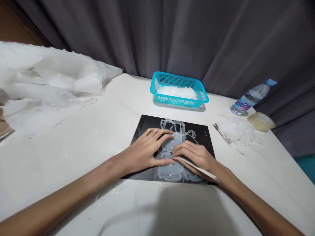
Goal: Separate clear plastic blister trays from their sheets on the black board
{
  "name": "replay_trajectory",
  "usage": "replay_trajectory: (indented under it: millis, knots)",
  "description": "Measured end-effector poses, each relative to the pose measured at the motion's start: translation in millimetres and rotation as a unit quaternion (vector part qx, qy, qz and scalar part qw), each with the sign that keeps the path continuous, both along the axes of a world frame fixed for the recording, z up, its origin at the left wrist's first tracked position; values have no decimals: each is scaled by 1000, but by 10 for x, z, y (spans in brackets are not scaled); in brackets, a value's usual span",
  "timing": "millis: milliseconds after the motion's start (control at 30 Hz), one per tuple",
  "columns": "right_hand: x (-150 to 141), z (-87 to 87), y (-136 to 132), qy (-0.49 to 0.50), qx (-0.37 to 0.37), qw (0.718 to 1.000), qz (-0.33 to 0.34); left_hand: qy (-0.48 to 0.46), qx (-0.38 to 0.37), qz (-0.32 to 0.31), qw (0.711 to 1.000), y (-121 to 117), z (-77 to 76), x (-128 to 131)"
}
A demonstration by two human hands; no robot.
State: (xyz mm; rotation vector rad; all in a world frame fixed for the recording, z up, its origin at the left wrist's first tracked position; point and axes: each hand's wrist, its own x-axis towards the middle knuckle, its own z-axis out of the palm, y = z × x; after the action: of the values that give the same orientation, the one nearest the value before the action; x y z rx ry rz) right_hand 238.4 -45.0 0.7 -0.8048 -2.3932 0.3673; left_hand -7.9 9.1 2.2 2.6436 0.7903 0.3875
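A clear plastic sheet [171,172] with rounded, pouch-like shapes and curling strips at its far end lies on a black board [147,126]. My left hand [154,147] rests on the sheet's left side with fingers and thumb spread, holding nothing. My right hand [194,155] is closed around a slim white-handled tool [197,167]. The handle slants back toward the right wrist. Its working tip is at the middle of the sheet, hidden by the fingers, so its kind cannot be made out.
Beyond the board stands a blue basket [180,101] holding white plastic material. Right of the board lie clear scraps [237,131] with a dark pointed tool [216,127], a yellowish container [261,121] and a tilted-looking water bottle [251,98]. Large plastic bags [56,75] fill the left.
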Motion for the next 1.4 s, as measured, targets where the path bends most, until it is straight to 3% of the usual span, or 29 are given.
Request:
replay_trajectory:
  millis: [300,567,833,967,1400]
  knots:
    - [60,0,-58,-70,34,997,-10,1,-2,0,1000,23,3,6]
    - [20,-130,-47,-29,67,997,-17,0,0,-2,1000,15,-2,2]
    - [94,-2,-123,-46,56,997,-23,6,-5,2,1000,5,15,10]
    - [110,41,-142,-24,4,1000,-20,10,-8,3,1000,-2,23,15]
    - [17,5,-95,8,-33,999,-36,-19,-27,7,999,-6,16,24]
